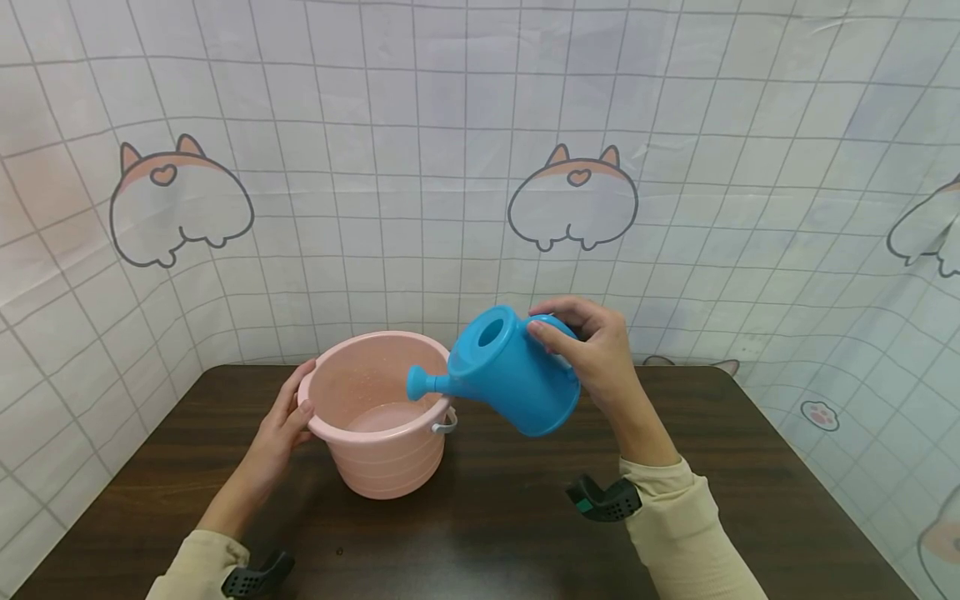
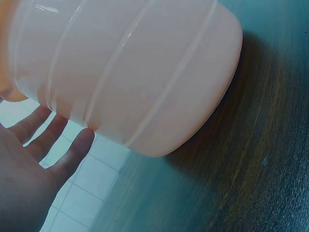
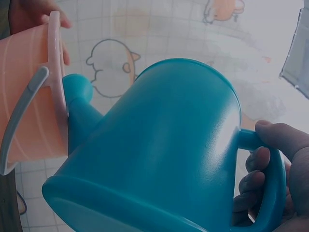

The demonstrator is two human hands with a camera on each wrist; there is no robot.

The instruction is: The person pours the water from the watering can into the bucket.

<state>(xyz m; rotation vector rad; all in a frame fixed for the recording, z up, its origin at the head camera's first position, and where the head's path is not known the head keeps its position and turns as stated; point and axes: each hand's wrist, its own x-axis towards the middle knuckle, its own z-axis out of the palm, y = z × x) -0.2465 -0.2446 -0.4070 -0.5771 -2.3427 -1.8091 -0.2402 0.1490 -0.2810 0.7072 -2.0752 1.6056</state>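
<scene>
A pink bucket (image 1: pixel 386 462) stands on the dark table, its mouth facing up and towards me. At its left rim, my left hand (image 1: pixel 281 417) grips the edge, thumb near the front; the left wrist view shows fingers (image 2: pixel 72 150) against the bucket's side. My right hand (image 1: pixel 592 342) holds a blue watering can (image 1: pixel 517 375) by its handle (image 3: pixel 275 188), fingers wrapped through the loop. The can is raised off the table and tilted left. Its spout head (image 1: pixel 417 383) reaches over the bucket's right rim. No stream from the spout is visible.
The brown wood-grain table (image 1: pixel 495 517) reaches back to a white gridded cloth (image 1: pixel 405 208) printed with cartoon animals. The bucket's grey handle (image 3: pixel 24 116) hangs down on its right side. Black bands (image 1: pixel 607 500) circle both wrists.
</scene>
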